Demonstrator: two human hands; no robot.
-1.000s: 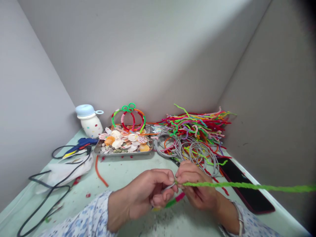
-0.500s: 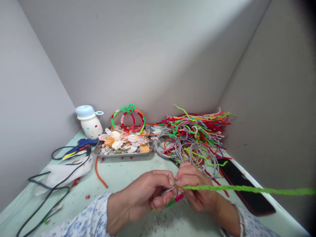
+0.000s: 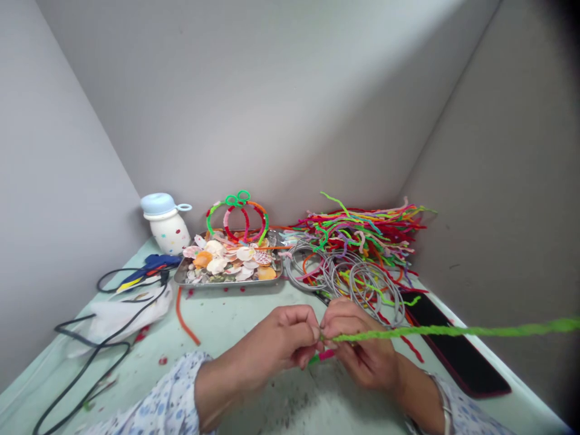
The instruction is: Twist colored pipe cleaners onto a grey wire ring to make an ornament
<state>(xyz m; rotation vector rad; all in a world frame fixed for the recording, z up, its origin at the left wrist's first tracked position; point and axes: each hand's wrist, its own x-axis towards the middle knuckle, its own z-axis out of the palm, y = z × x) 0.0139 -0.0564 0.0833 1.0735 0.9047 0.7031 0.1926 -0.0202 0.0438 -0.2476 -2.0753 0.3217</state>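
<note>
My left hand (image 3: 283, 341) and my right hand (image 3: 357, 344) meet low in the middle, fingertips pinched together on one end of a long green pipe cleaner (image 3: 453, 330). The green pipe cleaner runs off to the right edge, slightly upward. Below the fingers, a short green and pink wrapped piece (image 3: 322, 356) pokes out; I cannot tell which hand holds it. Both hands are closed in a pinch.
Behind the hands lie grey wire rings (image 3: 357, 278) and a heap of coloured pipe cleaners (image 3: 362, 229). A metal tray (image 3: 226, 281) holds seashells; wrapped hoops (image 3: 238, 217) stand behind it. A dotted white jar (image 3: 167, 226), a blue glue gun (image 3: 149, 266), black cables (image 3: 90, 344), a dark phone (image 3: 457, 350) on the right.
Both hands have shifted slightly up and closer together. The green pipe cleaner's far end has risen, so it now slants upward to the right. The grey bit between the fingers no longer shows.
</note>
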